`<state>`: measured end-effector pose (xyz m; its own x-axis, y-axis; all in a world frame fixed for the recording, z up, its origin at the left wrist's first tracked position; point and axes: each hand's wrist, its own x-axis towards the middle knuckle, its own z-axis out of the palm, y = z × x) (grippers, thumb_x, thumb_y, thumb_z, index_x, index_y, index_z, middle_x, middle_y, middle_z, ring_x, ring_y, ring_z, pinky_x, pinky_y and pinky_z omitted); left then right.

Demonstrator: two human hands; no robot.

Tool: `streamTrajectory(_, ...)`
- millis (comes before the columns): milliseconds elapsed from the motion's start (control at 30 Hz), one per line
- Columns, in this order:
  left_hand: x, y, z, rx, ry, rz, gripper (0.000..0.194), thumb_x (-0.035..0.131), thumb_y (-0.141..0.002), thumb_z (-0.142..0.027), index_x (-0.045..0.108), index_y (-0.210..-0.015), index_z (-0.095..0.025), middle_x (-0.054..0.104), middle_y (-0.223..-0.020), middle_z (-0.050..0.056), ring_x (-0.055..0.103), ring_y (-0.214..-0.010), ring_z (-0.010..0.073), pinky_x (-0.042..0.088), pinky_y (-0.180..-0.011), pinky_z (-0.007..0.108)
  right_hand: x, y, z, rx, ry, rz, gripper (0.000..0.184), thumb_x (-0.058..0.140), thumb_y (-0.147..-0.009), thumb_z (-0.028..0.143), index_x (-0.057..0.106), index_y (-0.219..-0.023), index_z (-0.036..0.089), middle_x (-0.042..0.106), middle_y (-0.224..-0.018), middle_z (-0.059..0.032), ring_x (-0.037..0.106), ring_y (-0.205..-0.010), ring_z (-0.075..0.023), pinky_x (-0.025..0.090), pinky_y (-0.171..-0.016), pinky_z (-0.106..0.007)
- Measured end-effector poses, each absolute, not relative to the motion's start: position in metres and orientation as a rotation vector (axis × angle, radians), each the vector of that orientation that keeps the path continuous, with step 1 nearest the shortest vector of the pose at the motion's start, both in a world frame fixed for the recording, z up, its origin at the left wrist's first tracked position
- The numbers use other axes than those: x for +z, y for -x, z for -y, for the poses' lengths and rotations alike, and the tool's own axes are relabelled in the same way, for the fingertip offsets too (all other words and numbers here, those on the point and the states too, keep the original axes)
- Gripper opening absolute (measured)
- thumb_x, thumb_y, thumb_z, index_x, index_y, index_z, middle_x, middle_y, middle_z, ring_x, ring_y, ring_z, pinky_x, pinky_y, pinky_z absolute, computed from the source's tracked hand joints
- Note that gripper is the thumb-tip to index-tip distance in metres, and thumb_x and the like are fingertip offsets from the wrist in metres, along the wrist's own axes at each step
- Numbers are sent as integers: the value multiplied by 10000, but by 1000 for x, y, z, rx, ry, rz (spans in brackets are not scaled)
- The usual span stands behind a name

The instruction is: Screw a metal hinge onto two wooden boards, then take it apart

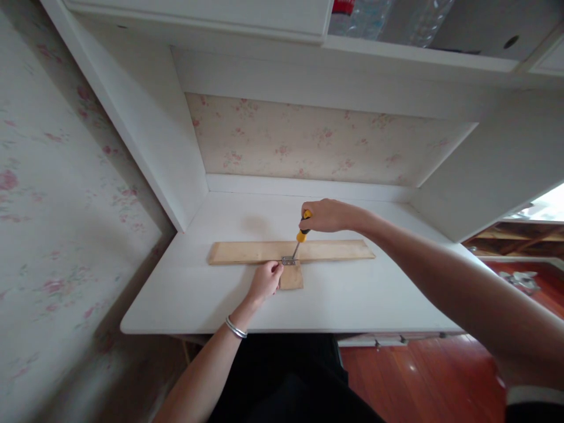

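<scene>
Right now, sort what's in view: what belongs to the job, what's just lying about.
In the job:
screwdriver, in the right hand
metal fitting, at the left hand
long board
small board

Lying about:
bottles, overhead
shiny thing, far right, unclear

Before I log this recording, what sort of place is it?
Probably a room in a home, perhaps a study or bedroom: floral wallpaper, a white desk beneath an overhead cabinet, and a reddish wooden floor.
</scene>
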<state>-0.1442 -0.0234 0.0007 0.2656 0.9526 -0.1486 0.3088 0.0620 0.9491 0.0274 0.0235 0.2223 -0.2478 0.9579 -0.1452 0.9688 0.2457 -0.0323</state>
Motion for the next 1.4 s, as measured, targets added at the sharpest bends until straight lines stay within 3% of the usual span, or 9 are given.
streamTrajectory(167, -2, 144, 22, 763, -1479, -1223, 330, 441, -877, -459, 573, -828, -161, 492, -500, -34, 434, -364, 95, 275, -344, 192, 219, -18, -32, 29, -1937, -2337, 621, 419, -754, 732, 665, -882, 176, 633, -812, -145, 591, -763, -311, 399, -613, -360)
streamTrajectory(367, -2, 145, 22, 751, -1495, -1234, 322, 436, -879, -454, 571, -815, -169, 484, -484, -37, 436, -359, 103, 274, -338, 193, 226, -12, -40, -40, -1771, -2318, 427, 450, -812, 518, 645, -960, 168, 644, -835, -144, 591, -769, -290, 372, -571, -316)
streamTrajectory(567, -3, 147, 22, 756, -1516, -1202, 345, 435, -886, -469, 539, -751, -170, 471, -491, -37, 415, -346, 92, 263, -330, 191, 235, -19, -46, -214, -1678, -2325, 336, 457, -828, 485, 596, -898, 187, 634, -771, -81, 566, -662, -215, 312, -511, -286)
streamTrajectory(800, -4, 145, 20, 768, -1450, -1216, 255, 427, -898, -389, 511, -789, -174, 467, -506, -42, 421, -358, 96, 265, -335, 185, 236, -19, -43, -284, -1286, -2566, 258, 573, -789, 340, 553, -1013, 214, 637, -941, -63, 572, -799, -199, 361, -604, -256)
streamTrajectory(900, -4, 146, 20, 761, -1456, -1221, 260, 417, -902, -390, 512, -791, -175, 466, -500, -42, 425, -357, 98, 265, -337, 185, 234, -11, -42, -142, -1474, -2456, 394, 550, -803, 515, 559, -1084, 239, 638, -963, -93, 581, -833, -259, 384, -639, -305)
streamTrajectory(1000, -5, 146, 21, 759, -1469, -1224, 280, 407, -908, -405, 518, -799, -172, 471, -491, -40, 417, -347, 96, 262, -338, 186, 232, -5, -42, 69, -1751, -2261, 615, 374, -825, 699, 587, -1103, 195, 625, -968, -171, 576, -882, -338, 397, -669, -380)
streamTrajectory(1100, -8, 147, 20, 756, -1480, -1224, 292, 407, -910, -415, 529, -817, -167, 477, -482, -36, 425, -351, 100, 265, -344, 189, 233, -7, -44, 122, -1731, -2224, 545, 349, -872, 608, 632, -980, 155, 624, -936, -190, 581, -867, -333, 396, -656, -375)
streamTrajectory(1233, -12, 146, 18, 753, -1504, -1233, 272, 396, -916, -384, 519, -805, -168, 479, -483, -36, 416, -341, 95, 264, -350, 191, 236, -13, -47, -76, -1380, -2463, 363, 533, -815, 463, 567, -1078, 215, 639, -946, -105, 587, -774, -239, 381, -612, -303)
streamTrajectory(1400, -13, 146, 17, 752, -1495, -1215, 261, 391, -918, -374, 496, -787, -175, 477, -489, -36, 407, -332, 91, 253, -342, 185, 239, -10, -46, 51, -1627, -2261, 597, 431, -786, 705, 609, -1018, 184, 635, -875, -151, 586, -752, -290, 375, -595, -342)
